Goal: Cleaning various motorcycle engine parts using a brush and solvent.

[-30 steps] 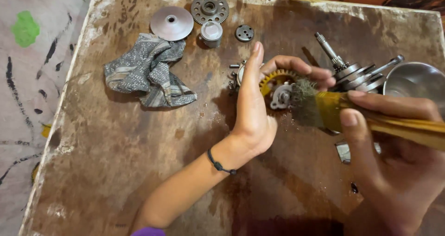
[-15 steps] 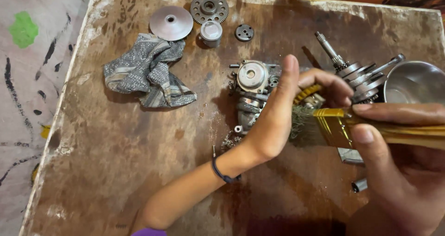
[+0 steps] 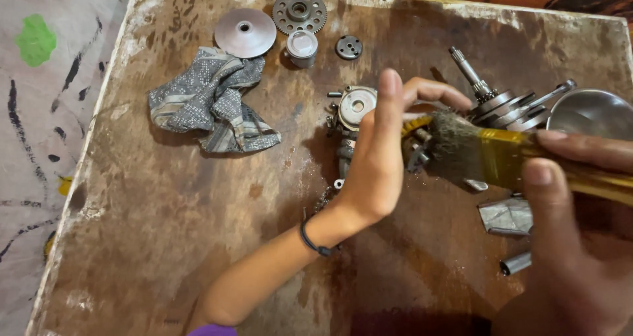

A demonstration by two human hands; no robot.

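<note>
Right hand point(image 3: 567, 230) clamped on paintbrush point(image 3: 521, 158) | lies sideways, bristles leftward | left hand point(image 3: 379, 158) grips metal part point(image 3: 353, 122)

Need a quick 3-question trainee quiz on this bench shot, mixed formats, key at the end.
1. True or false: the right hand holds a paintbrush whose bristles meet the metal engine part.
2. Which lies left of the left hand on the wooden board? A) crumpled grey cloth B) steel bowl C) crankshaft
3. Fill in: along the board's far edge, next to the smooth disc, lies a toothed ____.

Key:
1. True
2. A
3. gear
</note>
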